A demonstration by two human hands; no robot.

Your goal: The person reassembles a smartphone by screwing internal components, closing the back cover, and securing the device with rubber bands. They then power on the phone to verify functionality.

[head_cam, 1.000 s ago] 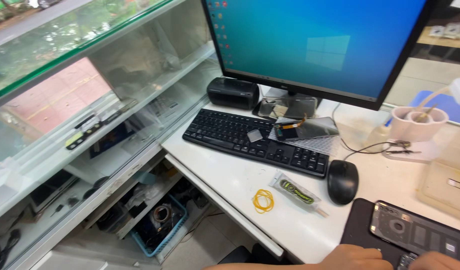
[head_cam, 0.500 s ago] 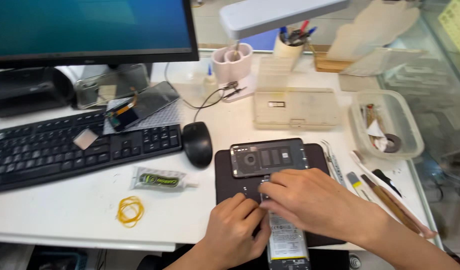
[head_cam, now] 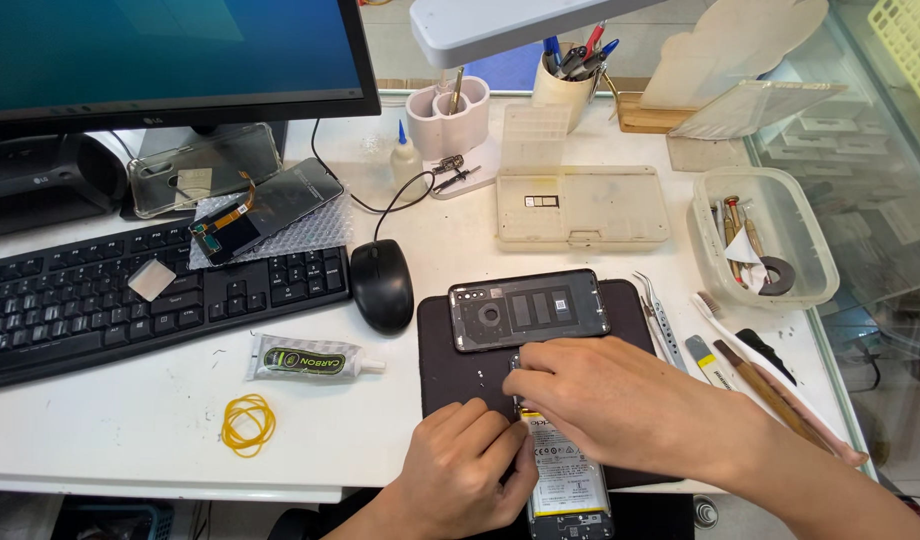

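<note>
Two hands down at the near edge of the counter (head_cam: 130, 440), both busy on an opened phone (head_cam: 565, 480) lying on the dark mat (head_cam: 440, 360).

Head view: looks like mid-teardown, somewhere around freeing or seating a small part just above the battery (head_cam: 560, 470). Next move probably calls for a fine, steady pinch and not much force, since tiny screws seem scattered on the mat nearby.

Left hand (head_cam: 460, 470): fingers curled together, pressing on the phone's left side beside the battery, steadying it. Hard to tell if anything is actually pinched between the fingertips.

Right hand (head_cam: 620, 400): draped over the upper end of the phone, fingers bunched close, tips touching the spot near the battery's top edge. Can't tell whether a tool or part sits under them, hidden by the knuckles.

Just beyond, touching the mat's far edge: the black back cover (head_cam: 530, 310). Tweezers (head_cam: 660, 320) and brush (head_cam: 720, 325) toward the right edge, mouse (head_cam: 382, 285) and glue tube (head_cam: 305, 358) further left.
</note>
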